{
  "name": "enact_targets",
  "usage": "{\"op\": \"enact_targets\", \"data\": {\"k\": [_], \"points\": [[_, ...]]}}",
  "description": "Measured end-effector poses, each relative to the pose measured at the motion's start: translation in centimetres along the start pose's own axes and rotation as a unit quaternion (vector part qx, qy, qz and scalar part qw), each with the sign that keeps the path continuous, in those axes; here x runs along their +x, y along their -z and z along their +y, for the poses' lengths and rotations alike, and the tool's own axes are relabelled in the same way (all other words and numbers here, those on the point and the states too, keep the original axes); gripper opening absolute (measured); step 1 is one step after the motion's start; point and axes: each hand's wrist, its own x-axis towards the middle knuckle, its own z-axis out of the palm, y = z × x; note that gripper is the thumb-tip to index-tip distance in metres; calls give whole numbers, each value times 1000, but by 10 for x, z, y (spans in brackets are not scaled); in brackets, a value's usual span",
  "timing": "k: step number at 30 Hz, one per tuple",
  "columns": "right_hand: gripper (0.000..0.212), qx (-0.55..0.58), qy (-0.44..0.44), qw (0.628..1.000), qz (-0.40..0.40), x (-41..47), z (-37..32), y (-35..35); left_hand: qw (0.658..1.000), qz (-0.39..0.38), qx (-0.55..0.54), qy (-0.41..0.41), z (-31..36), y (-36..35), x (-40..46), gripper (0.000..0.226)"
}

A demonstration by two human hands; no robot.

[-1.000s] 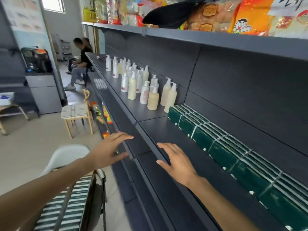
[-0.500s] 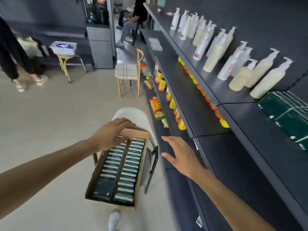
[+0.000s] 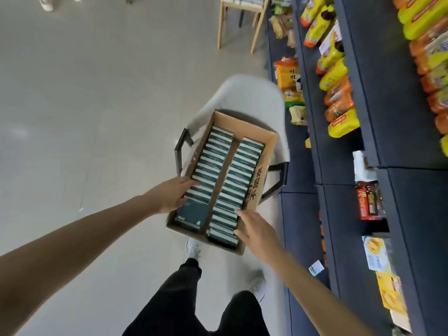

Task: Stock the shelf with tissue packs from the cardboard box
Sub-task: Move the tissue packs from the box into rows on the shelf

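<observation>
While the cardboard box (image 3: 263, 151) holds two rows of tissue packs (image 3: 213, 163), left hand (image 3: 169, 196) spread touching packs, right hand (image 3: 254, 232) spread above.

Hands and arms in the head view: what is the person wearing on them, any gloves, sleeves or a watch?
Nothing is worn on either. The left hand and right hand are bare, with no gloves, rings or watch visible. Both forearms are uncovered as far as the frame shows; no sleeve edge comes into view. Lower down, the person wears black trousers and white shoes.
</observation>
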Motion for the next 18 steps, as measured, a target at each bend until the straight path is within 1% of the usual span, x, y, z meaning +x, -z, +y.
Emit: {"op": "enact_targets", "data": {"k": [3,6,9,13,16,18], "points": [[55,10,-27,998,-50,24,15,-53,997,-43,-23,53,-24,-47,28,57],[52,20,-43,995,-88,40,29,-97,992,-40,-63,97,-40,-90,53,53],[56,22,-56,992,-113,51,39,-130,991,-37,-60,111,-54,-134,72,53],[58,11,-49,989,-137,56,50,-161,994,-68,3,88,-63,-173,86,60],[60,20,-69,989,-128,60,55,-172,986,-72,113,96,-62,-185,88,63],[58,31,-78,989,-122,63,57,-176,979,-64,167,95,-62,-189,89,66]]}}
